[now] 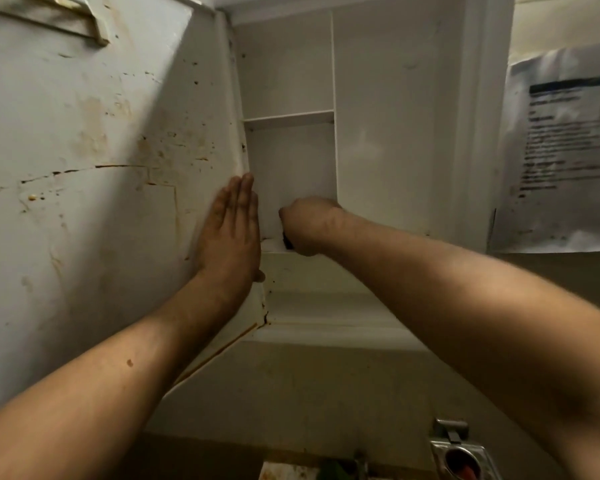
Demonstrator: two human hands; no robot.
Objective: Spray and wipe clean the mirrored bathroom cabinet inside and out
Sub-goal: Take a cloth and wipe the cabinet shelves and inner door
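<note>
The big cabinet door [84, 150] stands open on the left, white with brown stains. It looks stiff but wobbly, so hold it flat near its edge. The cabinet [388, 116] is up high in front. The left hand [231, 233] lies flat on the door, fingers straight. The right hand [309, 225] is curled tight low inside the cabinet, squeezing a small dark thing [287, 243] I cannot make out

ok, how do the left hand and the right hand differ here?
Left hand lies flat, fingers straight; right hand is curled, gripping a small dark object, mostly hidden. Left hand presses the stained white cabinet door; right hand reaches into the white cabinet's lower compartment. Both are bare and raised.
</note>
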